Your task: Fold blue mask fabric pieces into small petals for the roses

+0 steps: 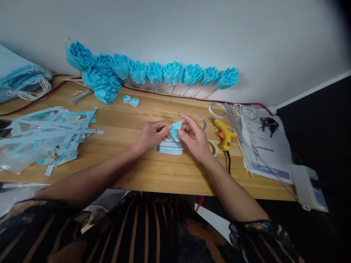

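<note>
Wooden table point(164, 177): pale-blue stack point(170, 149), scraps point(65, 137), tape rolls point(219, 115), yellow glue gun point(225, 134), papers point(274, 155).

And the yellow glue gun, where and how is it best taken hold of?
I would take the yellow glue gun by its handle, from the near side of the wooden table: it lies on its side, handle towards that edge, nozzle away to the left. The black cord leaves the handle's lower end, so grip above it.

Light-blue piece point(176, 128), turquoise flowers point(173, 73), tan-striped black garment point(149, 226)
</note>
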Demonstrator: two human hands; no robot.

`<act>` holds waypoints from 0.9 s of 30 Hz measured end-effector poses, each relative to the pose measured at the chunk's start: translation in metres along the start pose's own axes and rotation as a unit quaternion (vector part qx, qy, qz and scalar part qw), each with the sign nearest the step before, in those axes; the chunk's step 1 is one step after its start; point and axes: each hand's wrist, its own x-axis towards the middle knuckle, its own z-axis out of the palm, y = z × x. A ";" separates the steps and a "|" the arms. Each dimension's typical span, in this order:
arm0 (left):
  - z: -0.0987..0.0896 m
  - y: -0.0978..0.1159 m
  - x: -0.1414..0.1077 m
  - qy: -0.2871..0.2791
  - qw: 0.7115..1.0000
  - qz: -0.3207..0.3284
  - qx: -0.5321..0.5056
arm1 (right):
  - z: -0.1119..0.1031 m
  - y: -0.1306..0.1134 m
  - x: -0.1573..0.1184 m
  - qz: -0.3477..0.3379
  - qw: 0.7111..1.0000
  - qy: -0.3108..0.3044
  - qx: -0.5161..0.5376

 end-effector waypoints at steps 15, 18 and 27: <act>-0.004 -0.005 0.002 -0.021 0.998 0.002 -0.065 | 0.001 0.004 0.000 -0.014 1.000 0.022 -0.004; -0.004 -0.001 0.001 -0.032 0.999 0.002 -0.034 | 0.002 0.003 0.001 -0.015 1.000 0.024 -0.010; -0.002 0.000 0.000 -0.054 0.998 -0.017 -0.032 | 0.003 -0.001 0.000 -0.023 0.999 0.027 -0.035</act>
